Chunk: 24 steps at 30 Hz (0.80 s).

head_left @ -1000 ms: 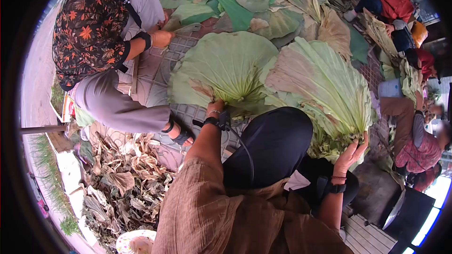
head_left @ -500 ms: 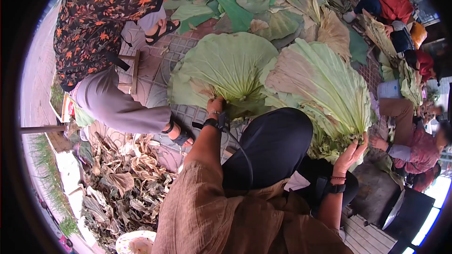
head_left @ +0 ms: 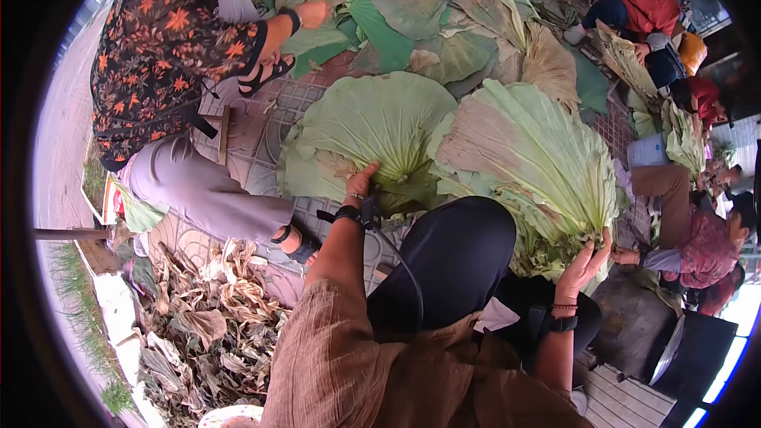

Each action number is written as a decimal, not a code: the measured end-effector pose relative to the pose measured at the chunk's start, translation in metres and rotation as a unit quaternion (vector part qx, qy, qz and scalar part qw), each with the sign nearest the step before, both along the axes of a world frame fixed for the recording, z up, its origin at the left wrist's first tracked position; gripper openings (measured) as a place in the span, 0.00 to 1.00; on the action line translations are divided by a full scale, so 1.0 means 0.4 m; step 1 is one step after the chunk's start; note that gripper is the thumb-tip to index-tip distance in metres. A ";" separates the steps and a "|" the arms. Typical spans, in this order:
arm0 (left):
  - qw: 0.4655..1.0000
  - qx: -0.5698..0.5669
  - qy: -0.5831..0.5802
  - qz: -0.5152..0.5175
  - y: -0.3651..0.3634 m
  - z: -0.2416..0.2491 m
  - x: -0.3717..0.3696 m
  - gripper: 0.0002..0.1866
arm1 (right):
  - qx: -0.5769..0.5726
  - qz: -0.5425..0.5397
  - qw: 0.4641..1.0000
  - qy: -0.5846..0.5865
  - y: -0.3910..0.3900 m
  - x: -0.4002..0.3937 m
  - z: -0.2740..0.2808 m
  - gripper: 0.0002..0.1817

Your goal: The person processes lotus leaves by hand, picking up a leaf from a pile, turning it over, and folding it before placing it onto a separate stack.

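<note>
My left hand (head_left: 363, 181) pinches the lower edge of a wide green lotus leaf (head_left: 376, 115), whose ribs spread from a centre just right of my fingers. A brownish patch marks the leaf beside that hand. On the right, my right hand (head_left: 583, 265) is closed round the gathered base of a stack of folded lotus leaves (head_left: 547, 158). The stack fans up and to the left, green with a brown area on its top leaf. Its left edge overlaps the single leaf. My raised knee (head_left: 444, 257) is between the two hands.
Many flat lotus leaves (head_left: 412, 0) cover the paving ahead. A person in a flowered shirt (head_left: 170, 28) sits at the left, near a heap of dry brown leaves (head_left: 214, 333). Other people (head_left: 634, 4) work along the right side, near a pale bucket (head_left: 650, 150).
The person in the flowered shirt has drawn an arm back and leaned, and another hand now shows behind. My view has shifted slightly; both my hands keep their holds.
</note>
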<state>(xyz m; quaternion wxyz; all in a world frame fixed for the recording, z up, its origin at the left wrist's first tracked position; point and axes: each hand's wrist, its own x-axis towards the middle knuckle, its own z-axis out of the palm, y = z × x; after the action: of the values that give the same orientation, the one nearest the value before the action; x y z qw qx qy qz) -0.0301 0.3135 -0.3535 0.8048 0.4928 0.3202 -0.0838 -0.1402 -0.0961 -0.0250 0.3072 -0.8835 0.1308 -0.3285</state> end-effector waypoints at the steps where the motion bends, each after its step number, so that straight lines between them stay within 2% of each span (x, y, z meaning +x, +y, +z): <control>1: 0.998 -0.021 -0.047 -0.040 0.000 0.053 -0.004 0.26 | 0.001 -0.004 1.000 -0.009 -0.002 0.001 -0.001 0.25; 2: 0.994 -0.105 -0.004 -0.031 -0.006 0.134 -0.009 0.21 | 0.006 -0.004 1.000 -0.002 -0.004 0.001 -0.003 0.25; 5: 0.988 -0.141 0.000 -0.055 -0.007 0.254 -0.005 0.18 | 0.005 -0.020 1.000 -0.009 -0.008 -0.002 -0.005 0.25; 11: 0.987 -0.152 -0.047 -0.025 0.020 0.356 0.049 0.20 | -0.028 0.008 1.000 -0.011 -0.025 -0.003 -0.017 0.26; 13: 0.988 -0.140 -0.054 -0.028 0.024 0.464 0.071 0.21 | -0.015 0.002 1.000 -0.015 -0.022 -0.005 -0.012 0.25; 17: 0.984 -0.125 -0.124 -0.022 0.031 0.641 0.156 0.21 | -0.029 -0.005 1.000 -0.010 -0.019 -0.005 -0.013 0.25; 20: 0.956 -0.181 -0.231 -0.007 0.002 0.784 0.252 0.21 | -0.025 -0.007 1.000 -0.011 -0.018 -0.006 -0.009 0.24; 22: 0.941 -0.218 -0.259 -0.020 -0.031 0.890 0.343 0.22 | -0.028 -0.012 0.999 -0.018 -0.020 -0.003 -0.008 0.24; 24: 0.937 -0.203 -0.282 -0.041 -0.061 0.934 0.471 0.24 | -0.061 0.005 0.998 -0.016 -0.023 -0.006 -0.004 0.24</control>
<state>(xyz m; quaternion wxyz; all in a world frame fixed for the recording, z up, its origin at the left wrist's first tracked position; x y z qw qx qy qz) 0.1584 0.2890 0.0201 0.9407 0.3352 0.0360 -0.0376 -0.1427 -0.1052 -0.0265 0.2570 -0.8957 0.1008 -0.3486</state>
